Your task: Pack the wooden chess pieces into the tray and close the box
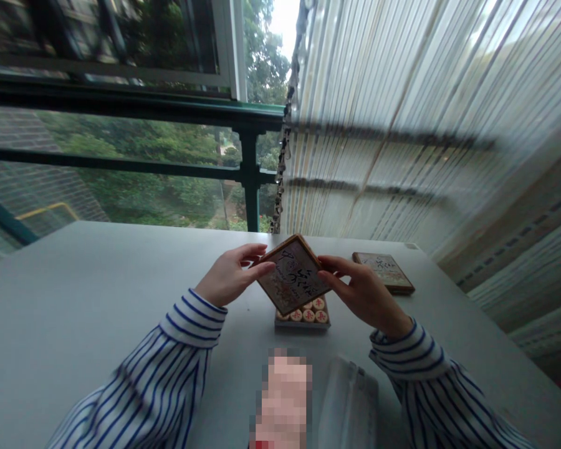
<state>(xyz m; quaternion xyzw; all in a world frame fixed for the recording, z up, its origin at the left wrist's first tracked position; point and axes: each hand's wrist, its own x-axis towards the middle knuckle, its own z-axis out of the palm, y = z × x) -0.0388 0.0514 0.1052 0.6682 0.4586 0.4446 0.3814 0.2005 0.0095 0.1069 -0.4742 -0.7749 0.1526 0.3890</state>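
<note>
My left hand [234,272] grips the left side of a flat brown-edged box lid [290,274] printed with dark Chinese characters. Its right corner is pinched between the thumb and fingers of my right hand [362,290]. Both hands hold the lid tilted in the air, its printed face toward me. Just below and behind it, on the table, is an open grey tray [303,327] of round Chinese chess pieces [308,315] with red characters. The lid hides the far part of the tray.
A similar printed box [384,272] lies on the white table [121,293] to the right. Clear plastic packaging [350,399] is near the front, beside a pixelated patch. Beyond the table's far edge are a green railing [250,168] and a translucent striped curtain [374,112].
</note>
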